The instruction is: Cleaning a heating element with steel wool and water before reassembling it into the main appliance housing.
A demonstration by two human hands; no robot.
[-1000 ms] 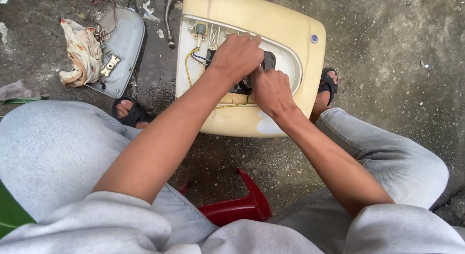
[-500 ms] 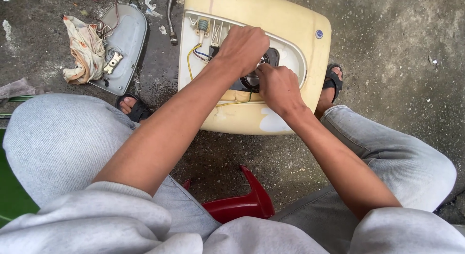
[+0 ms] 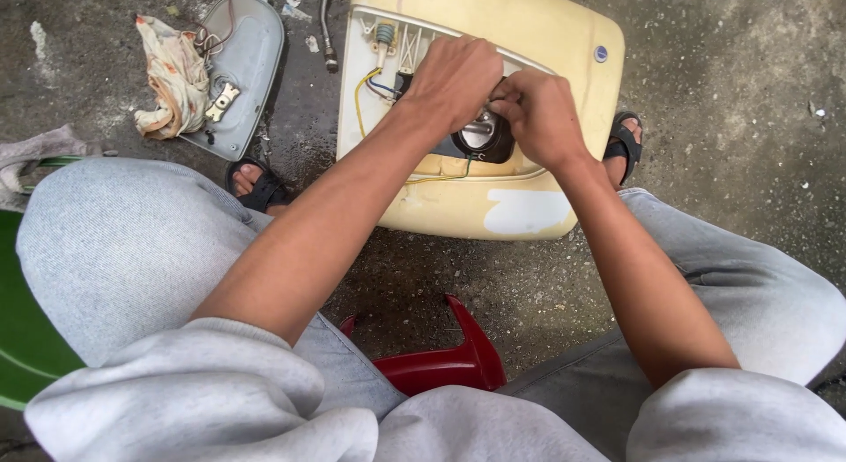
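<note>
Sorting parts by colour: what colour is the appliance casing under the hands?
Pale yellow casing, with a white patch near its lower edge; seen in the head view.

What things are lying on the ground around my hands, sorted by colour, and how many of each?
Cream: 1, the opened appliance casing that the left hand and right hand work inside
Grey: 1, the loose cover panel
Stained pale: 1, the crumpled rag
Black: 2, the sandals
Red: 1, the plastic stool
Total: 6
</note>
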